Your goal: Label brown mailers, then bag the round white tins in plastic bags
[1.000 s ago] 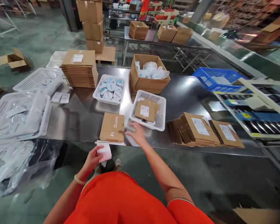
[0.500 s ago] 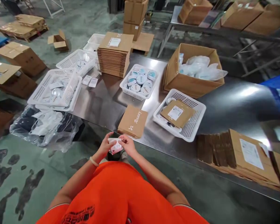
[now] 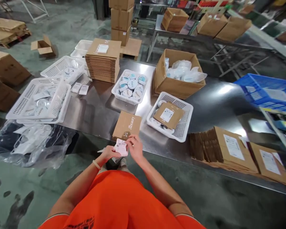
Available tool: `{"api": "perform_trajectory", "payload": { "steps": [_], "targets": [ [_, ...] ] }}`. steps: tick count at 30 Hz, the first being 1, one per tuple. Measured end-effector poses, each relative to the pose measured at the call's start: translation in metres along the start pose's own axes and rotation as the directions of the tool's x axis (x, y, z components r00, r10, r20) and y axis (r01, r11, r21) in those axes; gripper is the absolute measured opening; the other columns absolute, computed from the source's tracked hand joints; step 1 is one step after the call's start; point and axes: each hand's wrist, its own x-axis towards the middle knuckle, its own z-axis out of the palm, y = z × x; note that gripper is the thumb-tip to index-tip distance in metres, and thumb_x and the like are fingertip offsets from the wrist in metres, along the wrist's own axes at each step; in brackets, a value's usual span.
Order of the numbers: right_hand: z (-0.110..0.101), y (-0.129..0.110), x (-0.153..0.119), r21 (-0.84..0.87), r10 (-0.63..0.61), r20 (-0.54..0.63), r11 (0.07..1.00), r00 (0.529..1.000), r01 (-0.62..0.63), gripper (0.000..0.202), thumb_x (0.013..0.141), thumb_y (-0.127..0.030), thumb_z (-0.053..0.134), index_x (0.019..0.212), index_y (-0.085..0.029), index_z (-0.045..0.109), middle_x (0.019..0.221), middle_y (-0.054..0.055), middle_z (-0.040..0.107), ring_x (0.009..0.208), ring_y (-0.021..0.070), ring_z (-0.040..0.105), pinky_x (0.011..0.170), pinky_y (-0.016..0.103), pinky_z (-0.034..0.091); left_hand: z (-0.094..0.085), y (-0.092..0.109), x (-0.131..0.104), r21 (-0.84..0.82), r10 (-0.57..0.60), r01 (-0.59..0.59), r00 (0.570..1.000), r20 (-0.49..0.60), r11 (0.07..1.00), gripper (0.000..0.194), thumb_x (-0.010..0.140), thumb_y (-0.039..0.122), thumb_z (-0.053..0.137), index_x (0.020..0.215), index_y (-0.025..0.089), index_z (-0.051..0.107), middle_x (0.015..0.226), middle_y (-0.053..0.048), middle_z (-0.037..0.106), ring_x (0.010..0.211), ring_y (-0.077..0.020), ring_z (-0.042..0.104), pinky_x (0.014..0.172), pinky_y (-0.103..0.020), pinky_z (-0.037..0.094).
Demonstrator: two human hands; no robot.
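Observation:
My left hand [image 3: 110, 152] is closed on a small wad of pinkish-white printed labels [image 3: 121, 147], with a white strip sticking out to its left. At the right edge of the labels, my right hand [image 3: 135, 147] has its thumb and fingers pinched together on the top label's edge. Just beyond both hands, a flat brown cardboard mailer box [image 3: 127, 124] marked "Sbeauty" lies at the table's near edge. A white basket [image 3: 189, 122] to the right holds a brown packet with a white label [image 3: 167, 114].
A metal table [image 3: 97, 111] spans the view. On it stand a basket of round tins [image 3: 131, 100], a tall cardboard stack [image 3: 102, 68], an open carton of bagged goods [image 3: 178, 87] and labelled flat boxes [image 3: 235, 152]. White baskets [image 3: 38, 119] sit left, a blue crate [image 3: 264, 90] right.
My view has turned to the right. The labels have tilted up in my left hand to face me, and my right hand has shifted to their right edge.

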Motion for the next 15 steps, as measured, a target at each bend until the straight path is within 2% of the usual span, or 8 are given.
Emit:
{"api": "perform_trajectory", "payload": {
  "steps": [3, 6, 8, 12, 14, 15],
  "targets": [
    [-0.019, 0.007, 0.068, -0.083, 0.011, -0.090, 0.996, 0.996, -0.019, 0.011, 0.086, -0.026, 0.063, 0.075, -0.024, 0.063, 0.101, 0.009, 0.068, 0.100, 0.0247, 0.063, 0.089, 0.037, 0.052, 0.009, -0.008, 0.000, -0.132, -0.073, 0.084, 0.993, 0.087, 0.988, 0.048, 0.046, 0.034, 0.097, 0.088, 0.013, 0.087, 0.090, -0.012, 0.084, 0.086, -0.0325, 0.077, 0.084, -0.043, 0.060],
    [-0.026, 0.017, 0.131, -0.189, 0.137, -0.091, 0.970, 0.986, -0.152, 0.010, 0.082, -0.020, 0.062, 0.073, -0.023, 0.058, 0.097, 0.007, 0.065, 0.093, 0.0224, 0.060, 0.091, 0.037, 0.050, 0.016, -0.011, 0.007, -0.217, -0.103, 0.110, 0.994, 0.044, 0.970, 0.054, 0.044, 0.037, 0.100, 0.090, 0.011, 0.086, 0.094, -0.015, 0.084, 0.086, -0.0328, 0.077, 0.087, -0.046, 0.059],
    [-0.024, 0.022, 0.157, -0.261, 0.211, -0.077, 0.939, 0.974, -0.224, 0.010, 0.084, -0.018, 0.060, 0.075, -0.021, 0.060, 0.104, 0.008, 0.065, 0.094, 0.0218, 0.059, 0.091, 0.036, 0.049, 0.018, -0.014, 0.015, -0.229, -0.090, 0.090, 0.996, 0.010, 0.969, 0.057, 0.044, 0.041, 0.102, 0.090, 0.010, 0.086, 0.093, -0.016, 0.084, 0.086, -0.0324, 0.077, 0.087, -0.046, 0.059],
    [-0.017, 0.033, 0.171, -0.402, 0.267, -0.042, 0.877, 0.963, -0.261, 0.008, 0.088, -0.017, 0.062, 0.090, -0.017, 0.070, 0.121, 0.014, 0.067, 0.114, 0.0277, 0.058, 0.099, 0.040, 0.047, 0.011, -0.034, 0.019, -0.192, -0.102, 0.102, 0.995, 0.006, 0.976, 0.066, 0.042, 0.055, 0.101, 0.086, 0.009, 0.084, 0.083, -0.015, 0.081, 0.077, -0.0291, 0.075, 0.077, -0.042, 0.059],
    [-0.014, 0.036, 0.167, -0.440, 0.262, -0.094, 0.854, 0.961, -0.276, 0.030, 0.088, -0.018, 0.066, 0.117, -0.017, 0.072, 0.140, 0.019, 0.062, 0.128, 0.0337, 0.055, 0.106, 0.047, 0.045, -0.001, -0.049, 0.009, -0.128, -0.107, 0.108, 0.994, 0.011, 0.986, 0.062, 0.043, 0.059, 0.100, 0.075, 0.009, 0.082, 0.071, -0.012, 0.077, 0.069, -0.0266, 0.071, 0.070, -0.039, 0.057],
    [-0.010, 0.036, 0.163, -0.455, 0.240, -0.143, 0.846, 0.960, -0.279, 0.046, 0.088, -0.019, 0.069, 0.133, -0.018, 0.067, 0.151, 0.021, 0.056, 0.136, 0.0375, 0.051, 0.109, 0.052, 0.043, -0.008, -0.055, 0.003, -0.100, -0.098, 0.098, 0.995, 0.006, 0.990, 0.059, 0.045, 0.061, 0.099, 0.070, 0.011, 0.080, 0.067, -0.011, 0.075, 0.067, -0.0257, 0.069, 0.068, -0.037, 0.056]
  ]
}}
